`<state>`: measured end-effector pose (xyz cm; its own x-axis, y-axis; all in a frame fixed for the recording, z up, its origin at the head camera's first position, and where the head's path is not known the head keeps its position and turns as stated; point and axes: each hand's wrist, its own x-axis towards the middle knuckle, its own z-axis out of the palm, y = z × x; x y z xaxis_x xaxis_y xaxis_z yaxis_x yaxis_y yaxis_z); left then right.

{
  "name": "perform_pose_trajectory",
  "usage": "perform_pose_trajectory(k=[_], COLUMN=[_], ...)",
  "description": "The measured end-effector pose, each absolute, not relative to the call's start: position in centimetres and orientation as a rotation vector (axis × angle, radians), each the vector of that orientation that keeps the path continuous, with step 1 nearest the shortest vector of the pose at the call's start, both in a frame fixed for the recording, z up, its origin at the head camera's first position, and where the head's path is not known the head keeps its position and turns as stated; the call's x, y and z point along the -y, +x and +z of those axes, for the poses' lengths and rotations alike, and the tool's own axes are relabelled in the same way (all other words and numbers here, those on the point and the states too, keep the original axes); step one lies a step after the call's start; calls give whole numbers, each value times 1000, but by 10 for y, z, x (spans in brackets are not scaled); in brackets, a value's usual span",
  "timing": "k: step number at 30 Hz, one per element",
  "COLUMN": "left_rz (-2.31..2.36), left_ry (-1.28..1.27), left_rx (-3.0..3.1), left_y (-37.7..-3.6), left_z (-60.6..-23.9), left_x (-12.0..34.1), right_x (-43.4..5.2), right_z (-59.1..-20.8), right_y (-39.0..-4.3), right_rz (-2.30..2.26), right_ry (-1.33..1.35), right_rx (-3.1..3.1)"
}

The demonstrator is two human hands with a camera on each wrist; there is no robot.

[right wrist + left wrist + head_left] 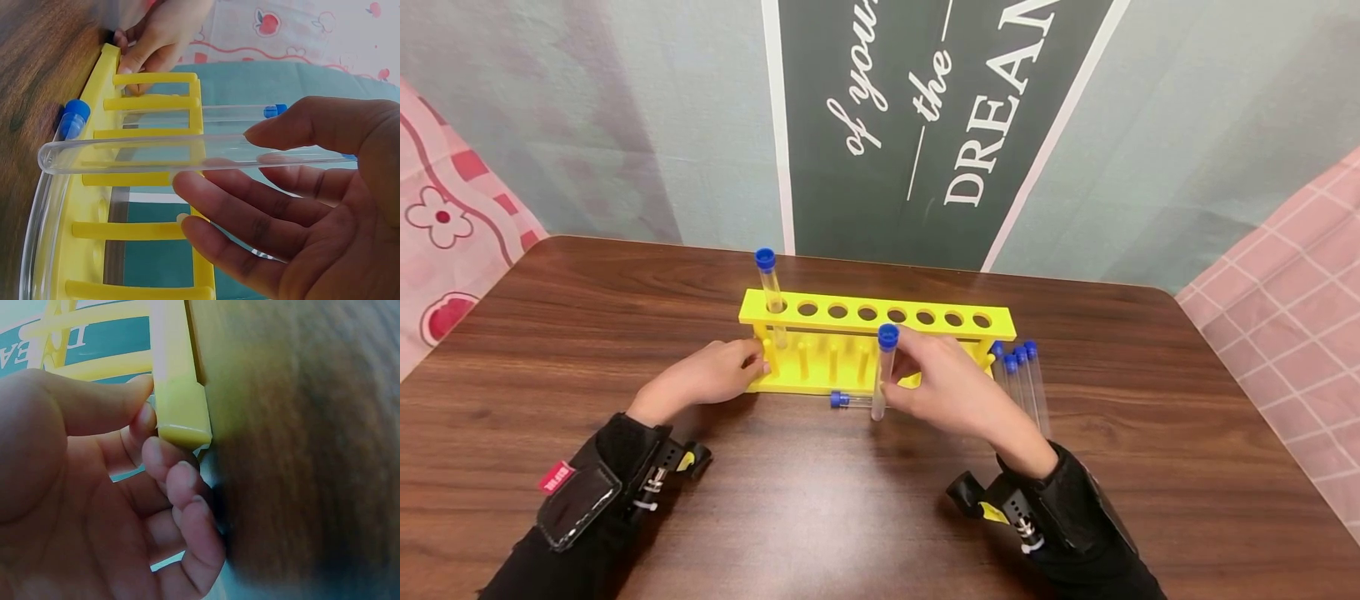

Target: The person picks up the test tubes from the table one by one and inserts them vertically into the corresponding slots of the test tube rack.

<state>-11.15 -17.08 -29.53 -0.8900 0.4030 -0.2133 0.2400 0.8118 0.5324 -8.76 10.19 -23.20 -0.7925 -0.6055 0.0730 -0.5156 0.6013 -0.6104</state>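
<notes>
Wood-grain desk, w/ yellow test-tube rack just beyond R grip, which pinches a blue-capped test tube near-upright; L grip pinches rack's base end. Prob. best: keep tube vert., pinch light, L grip steadying.

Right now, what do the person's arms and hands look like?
The left hand and right hand are bare. Both arms have black sleeves and black wrist straps carrying small black attachments marked with yellow. The left strap also has a red tag with pale lettering.
</notes>
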Motion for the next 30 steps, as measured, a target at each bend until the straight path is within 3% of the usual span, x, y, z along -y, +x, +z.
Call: perform_pose_trajectory(k=[30], left_rz=[705], left_ry=[469], left_rx=[-2680], left_y=[-113], left_z=[-297], left_x=[171], right_x=[-82], right_z=[-227], right_y=[-97], right_rz=[-1047], right_ry=[-1016], right_rx=[-2688])
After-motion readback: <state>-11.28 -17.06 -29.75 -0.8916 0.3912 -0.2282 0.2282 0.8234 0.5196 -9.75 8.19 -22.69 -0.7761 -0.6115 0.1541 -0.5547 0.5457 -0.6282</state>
